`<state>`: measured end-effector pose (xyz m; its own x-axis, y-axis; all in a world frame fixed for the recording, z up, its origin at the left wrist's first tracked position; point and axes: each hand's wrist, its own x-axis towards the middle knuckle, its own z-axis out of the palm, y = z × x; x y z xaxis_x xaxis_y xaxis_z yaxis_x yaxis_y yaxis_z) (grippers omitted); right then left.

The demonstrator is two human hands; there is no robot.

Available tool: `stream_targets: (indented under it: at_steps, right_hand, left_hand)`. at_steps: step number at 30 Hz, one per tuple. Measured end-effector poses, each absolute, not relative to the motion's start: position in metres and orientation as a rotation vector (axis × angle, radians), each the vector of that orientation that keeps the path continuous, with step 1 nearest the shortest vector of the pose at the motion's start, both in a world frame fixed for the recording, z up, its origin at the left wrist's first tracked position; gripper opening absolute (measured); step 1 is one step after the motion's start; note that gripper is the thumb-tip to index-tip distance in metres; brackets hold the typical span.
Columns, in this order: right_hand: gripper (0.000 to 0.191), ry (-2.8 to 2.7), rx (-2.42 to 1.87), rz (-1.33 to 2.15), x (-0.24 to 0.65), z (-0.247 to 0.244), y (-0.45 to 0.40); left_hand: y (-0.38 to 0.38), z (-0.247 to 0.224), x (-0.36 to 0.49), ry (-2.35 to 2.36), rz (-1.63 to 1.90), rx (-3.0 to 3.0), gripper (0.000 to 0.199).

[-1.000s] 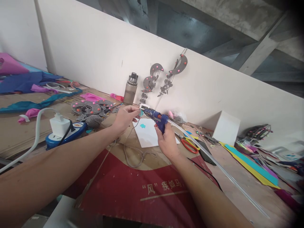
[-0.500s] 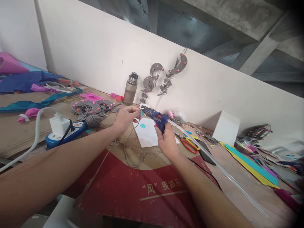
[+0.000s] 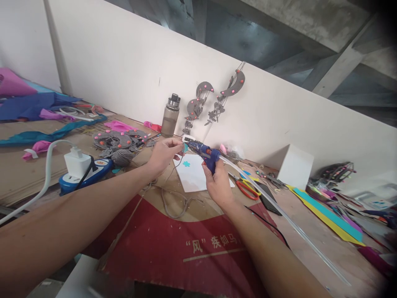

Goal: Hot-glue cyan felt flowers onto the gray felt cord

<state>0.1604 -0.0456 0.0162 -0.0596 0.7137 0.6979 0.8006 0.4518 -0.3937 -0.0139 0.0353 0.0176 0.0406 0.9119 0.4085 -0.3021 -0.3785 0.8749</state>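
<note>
My right hand [image 3: 218, 182] is wrapped round the handle of a blue hot glue gun [image 3: 201, 151], and a long clear glue stick [image 3: 279, 198] trails out of its back end. Between the fingertips of my left hand [image 3: 166, 155] is a small turquoise cutout [image 3: 185, 147], held right at the gun's nozzle. Whether the two touch, I cannot tell. Below them a turquoise flower cutout [image 3: 186, 164] lies on a white sheet [image 3: 192, 182]. Grey yarn [image 3: 173, 211] loops over the cardboard under my hands.
Behind my left hand stands a water bottle [image 3: 170, 118]. A blue power strip [image 3: 87, 176] with a white plug sits at left, near grey felt pieces [image 3: 120, 140]. Orange-handled scissors [image 3: 248, 189] and a dark phone [image 3: 269, 200] lie at right. Felt garlands [image 3: 234, 85] hang on the white board.
Almost nothing differs. Both hands, the glue gun and the turquoise cutout stay in practically the same place.
</note>
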Motion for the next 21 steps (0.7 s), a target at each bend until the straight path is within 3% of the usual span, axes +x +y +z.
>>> stream_targets:
  at_steps: [21]
  right_hand:
    - [0.032, -1.770, -1.312, -0.060, 0.1604, 0.0157, -0.0446]
  left_hand:
    - [0.0376, 0.0174, -0.0160, 0.689, 1.547, 1.318, 0.018]
